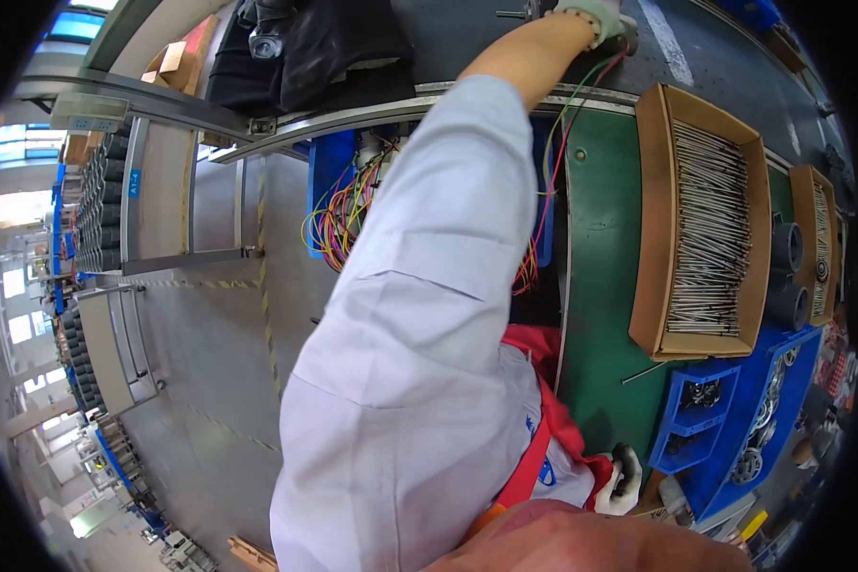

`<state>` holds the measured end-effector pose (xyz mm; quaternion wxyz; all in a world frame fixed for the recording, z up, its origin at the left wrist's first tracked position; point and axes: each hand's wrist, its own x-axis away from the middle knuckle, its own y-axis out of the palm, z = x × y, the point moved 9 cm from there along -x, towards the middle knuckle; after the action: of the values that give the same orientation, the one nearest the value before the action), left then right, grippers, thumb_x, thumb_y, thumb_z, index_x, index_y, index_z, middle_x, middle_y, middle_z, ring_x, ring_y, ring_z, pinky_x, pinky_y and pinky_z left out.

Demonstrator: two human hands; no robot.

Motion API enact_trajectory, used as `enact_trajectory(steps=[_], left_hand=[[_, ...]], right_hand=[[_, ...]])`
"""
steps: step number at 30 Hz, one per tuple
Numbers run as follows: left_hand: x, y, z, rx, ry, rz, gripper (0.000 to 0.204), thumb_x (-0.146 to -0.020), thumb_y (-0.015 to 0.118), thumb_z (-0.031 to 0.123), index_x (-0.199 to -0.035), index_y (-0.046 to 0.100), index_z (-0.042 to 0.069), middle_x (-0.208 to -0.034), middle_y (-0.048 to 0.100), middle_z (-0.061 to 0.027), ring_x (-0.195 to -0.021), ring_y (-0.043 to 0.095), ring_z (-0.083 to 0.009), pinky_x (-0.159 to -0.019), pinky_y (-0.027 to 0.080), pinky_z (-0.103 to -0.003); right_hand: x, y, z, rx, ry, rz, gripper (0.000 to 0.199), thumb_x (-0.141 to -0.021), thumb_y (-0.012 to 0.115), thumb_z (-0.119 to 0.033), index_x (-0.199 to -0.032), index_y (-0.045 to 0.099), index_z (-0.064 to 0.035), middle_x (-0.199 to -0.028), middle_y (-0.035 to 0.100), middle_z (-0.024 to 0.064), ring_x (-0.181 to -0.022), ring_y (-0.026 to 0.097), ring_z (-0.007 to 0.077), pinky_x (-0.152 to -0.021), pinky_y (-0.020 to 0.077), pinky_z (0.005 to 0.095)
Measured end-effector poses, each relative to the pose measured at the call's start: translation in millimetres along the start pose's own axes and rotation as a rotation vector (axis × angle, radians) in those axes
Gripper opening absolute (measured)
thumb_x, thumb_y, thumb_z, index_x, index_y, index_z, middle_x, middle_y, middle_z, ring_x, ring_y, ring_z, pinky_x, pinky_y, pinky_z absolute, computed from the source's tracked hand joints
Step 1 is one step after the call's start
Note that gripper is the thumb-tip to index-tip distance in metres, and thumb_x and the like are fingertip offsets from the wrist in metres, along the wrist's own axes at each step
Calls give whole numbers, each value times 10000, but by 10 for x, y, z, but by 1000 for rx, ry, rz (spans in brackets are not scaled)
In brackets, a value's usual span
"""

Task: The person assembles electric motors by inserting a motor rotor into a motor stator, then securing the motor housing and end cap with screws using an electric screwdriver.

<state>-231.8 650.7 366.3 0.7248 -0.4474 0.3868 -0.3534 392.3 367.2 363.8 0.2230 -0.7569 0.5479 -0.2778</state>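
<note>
Near the top edge of the view, just beyond the green desk (601, 219), a red wire (563, 153) and a green wire (551, 133) run up to your gloved left hand (602, 26). You seem partway through handling wired parts: these 2 strands reach your hand, while a tangle of coloured leads (338, 229) lies in the blue crate (316, 181) below your arm. That bundle looks like what is left; I see no finished piece to count as done, and your sleeve hides much of the crate.

You have your left arm stretched far out, nearly straight, its pale sleeve (429, 238) crossing over the crate and the forearm bare up to the glove. A metal part with a thin shaft (513, 14) shows just beside that hand. The frame crops your left fingers, so I cannot tell whether they grip the wires or only touch them.

Your right hand (624, 481) sits low, close to your body by the desk; its gloved fingers look curled, but I cannot tell whether they hold anything. Farther out, a carton (652, 229) of long metal rods (707, 229) stands on the desk, with 1 loose rod (644, 373) just beside it.
</note>
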Motion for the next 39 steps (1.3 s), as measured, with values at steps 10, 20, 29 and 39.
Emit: enact_trajectory(steps=[10,20,29,39], left_hand=[[1712,141,110,990,-145,-403,366,-976,533,341,-1066,627,-1,-905,645,-106,-878,592,-208,-808,463,-355],[869,-1559,-49,-342,417,567,293,-902,566,205,-1178,665,201,-1160,635,-143,-997,634,-361,-829,533,-448],[1376,320,-2177,150,-434,129,574,-954,514,456,-1238,597,-35,-1204,632,-255,-1141,599,-395,-964,472,-411],[2059,-351,-544,159,-82,635,553,-844,682,88,-1357,488,10,-1300,551,-197,-1137,574,-322,-956,482,-407]], right_hand=[[19,83,-133,159,-221,-20,231,-854,629,-74,-1077,646,-14,-1058,680,150,-964,646,321,-874,487,403],[293,280,-190,204,-293,-26,282,-831,672,-111,-1105,643,-50,-1072,673,140,-984,631,335,-877,471,429],[837,-474,132,165,-232,294,220,-793,697,-116,-1008,681,-69,-983,698,114,-894,651,319,-803,505,411],[1064,-2932,946,-410,-232,1473,255,-987,542,-134,-1147,618,49,-1025,693,145,-943,663,205,-868,526,320]])
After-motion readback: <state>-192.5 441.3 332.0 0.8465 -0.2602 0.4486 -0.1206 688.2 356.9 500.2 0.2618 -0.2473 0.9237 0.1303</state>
